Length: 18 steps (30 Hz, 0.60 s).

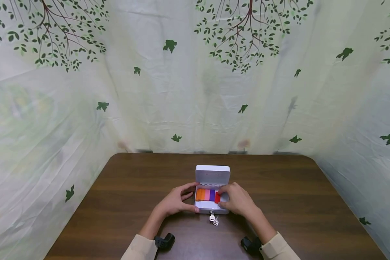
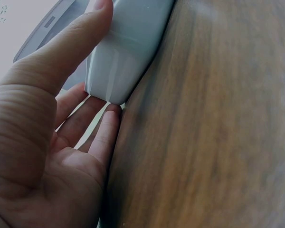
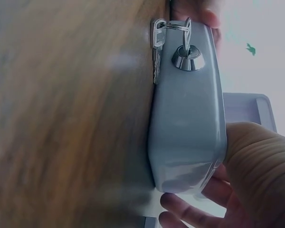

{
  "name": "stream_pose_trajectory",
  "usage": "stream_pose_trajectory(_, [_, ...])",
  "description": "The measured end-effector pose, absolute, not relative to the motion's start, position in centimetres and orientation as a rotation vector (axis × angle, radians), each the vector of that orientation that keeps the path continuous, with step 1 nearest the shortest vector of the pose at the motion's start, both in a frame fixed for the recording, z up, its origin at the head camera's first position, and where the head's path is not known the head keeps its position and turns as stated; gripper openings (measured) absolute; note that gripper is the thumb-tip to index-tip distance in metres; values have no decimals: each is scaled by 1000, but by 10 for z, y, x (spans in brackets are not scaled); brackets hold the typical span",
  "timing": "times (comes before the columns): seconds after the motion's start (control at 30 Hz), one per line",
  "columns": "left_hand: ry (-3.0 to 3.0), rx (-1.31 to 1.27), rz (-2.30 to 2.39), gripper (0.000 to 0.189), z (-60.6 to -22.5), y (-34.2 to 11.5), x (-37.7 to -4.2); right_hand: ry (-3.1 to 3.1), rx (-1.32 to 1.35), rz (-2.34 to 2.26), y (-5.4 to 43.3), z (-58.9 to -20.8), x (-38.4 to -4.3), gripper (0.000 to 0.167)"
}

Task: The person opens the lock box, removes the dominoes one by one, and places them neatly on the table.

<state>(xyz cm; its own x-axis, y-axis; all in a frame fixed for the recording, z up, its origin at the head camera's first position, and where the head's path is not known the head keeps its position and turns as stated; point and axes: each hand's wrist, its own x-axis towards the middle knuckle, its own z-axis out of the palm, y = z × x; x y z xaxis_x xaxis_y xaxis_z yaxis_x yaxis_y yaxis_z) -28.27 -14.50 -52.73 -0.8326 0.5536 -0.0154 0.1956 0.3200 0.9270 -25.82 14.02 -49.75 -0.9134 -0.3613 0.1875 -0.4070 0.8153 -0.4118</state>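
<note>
A small white lock box (image 1: 211, 206) stands on the table with its lid (image 1: 212, 174) tilted up at the back. Inside lies a row of coloured pieces: orange (image 1: 200, 195), pink (image 1: 207, 195), purple (image 1: 212, 195) and red (image 1: 217, 197). My left hand (image 1: 177, 200) holds the box's left side, thumb at the front corner and index finger near the hinge. Reaching in from the right, my right hand (image 1: 238, 200) pinches the red piece between thumb and fingertips. In the right wrist view, the box's front (image 3: 185, 118) hides the pieces.
A key sits in the front lock (image 3: 188, 58), with another key (image 3: 156, 47) hanging on its ring. Brown wood-grain tabletop (image 1: 143, 173) surrounds the box. Behind and beside it hangs a pale curtain (image 1: 195, 90) printed with leaves. Each wrist wears a black camera (image 1: 164, 241).
</note>
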Motion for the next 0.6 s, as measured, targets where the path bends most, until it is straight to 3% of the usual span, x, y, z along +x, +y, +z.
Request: stream_pose_trajectory(0.6, [2271,678,1517,94,-526,-146,-282,-2891,701,837,153,-498,-263,29])
